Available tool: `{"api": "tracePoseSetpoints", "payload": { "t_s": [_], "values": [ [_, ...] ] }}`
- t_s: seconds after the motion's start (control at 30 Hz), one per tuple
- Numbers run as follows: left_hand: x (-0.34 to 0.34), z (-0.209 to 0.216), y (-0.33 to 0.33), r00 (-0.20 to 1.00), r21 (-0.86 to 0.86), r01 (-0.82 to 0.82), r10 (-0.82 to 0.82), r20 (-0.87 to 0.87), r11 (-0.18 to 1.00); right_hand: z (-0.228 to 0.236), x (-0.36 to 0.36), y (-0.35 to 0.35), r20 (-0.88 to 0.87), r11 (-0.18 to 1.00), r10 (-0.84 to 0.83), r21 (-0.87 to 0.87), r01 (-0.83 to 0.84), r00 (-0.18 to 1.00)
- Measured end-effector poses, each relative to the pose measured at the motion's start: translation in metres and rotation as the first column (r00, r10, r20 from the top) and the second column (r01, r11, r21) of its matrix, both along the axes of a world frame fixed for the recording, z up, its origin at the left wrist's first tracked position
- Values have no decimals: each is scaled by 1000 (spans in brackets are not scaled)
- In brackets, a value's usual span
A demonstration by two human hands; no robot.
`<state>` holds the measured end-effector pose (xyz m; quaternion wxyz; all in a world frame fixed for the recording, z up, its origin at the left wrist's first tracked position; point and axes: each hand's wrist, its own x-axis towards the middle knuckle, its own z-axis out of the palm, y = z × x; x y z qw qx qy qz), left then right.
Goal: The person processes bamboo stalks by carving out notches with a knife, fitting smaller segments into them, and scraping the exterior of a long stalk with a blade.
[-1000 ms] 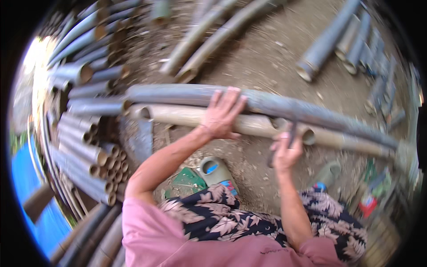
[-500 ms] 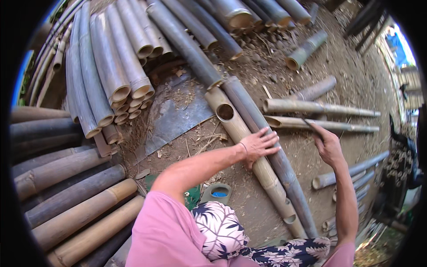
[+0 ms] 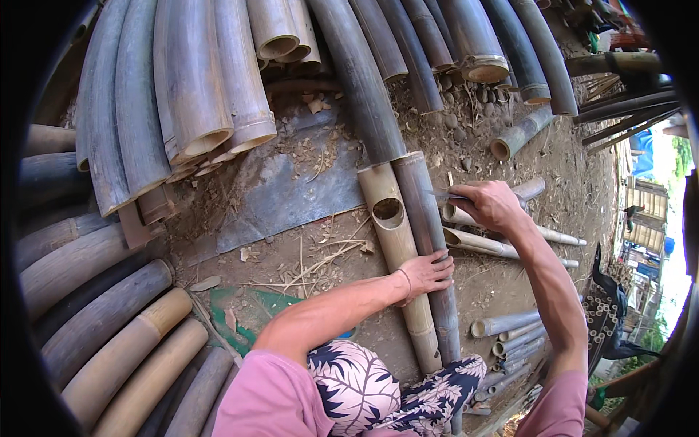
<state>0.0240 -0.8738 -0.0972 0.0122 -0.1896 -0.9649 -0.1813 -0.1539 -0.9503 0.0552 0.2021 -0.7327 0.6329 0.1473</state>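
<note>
Two bamboo poles lie side by side in front of me. The pale tan pole (image 3: 397,244) has a round hole cut near its far end. To its right is the dark grey pole (image 3: 420,211), uncut on the side I see. My left hand (image 3: 427,278) rests across the tan pole, its fingers curled over the dark one. A knife (image 3: 441,194) with a thin blade is gripped in my right hand (image 3: 491,204), just right of the dark pole's far part. The blade reaches that pole's edge; whether it touches cannot be told.
Stacked bamboo poles (image 3: 193,87) crowd the far left, and more poles (image 3: 124,342) lie at the near left. A metal sheet (image 3: 291,197) sits on the dirt beside the tan pole. Cut bamboo lengths (image 3: 488,244) lie to the right. Another dark pole (image 3: 357,80) meets the workpieces' far ends.
The view has shifted. My right hand has brought the knife leftward, up to the dark pole's far part. My left hand's fingers, spread before, now curl over the dark pole.
</note>
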Motion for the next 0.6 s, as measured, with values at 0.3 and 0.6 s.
{"api": "tracePoseSetpoints", "payload": {
  "t_s": [0.3, 0.6],
  "values": [
    [0, -13, 6, 997, 63, -26, 30, -65, 998, -8, 6, -17, -55, 993, 70, 104, -64, 996],
    [-3, -20, 13, 994, 39, -48, 51, -96, 998, -13, 6, -16, -27, 995, 87, 49, -85, 996]
  ]
}}
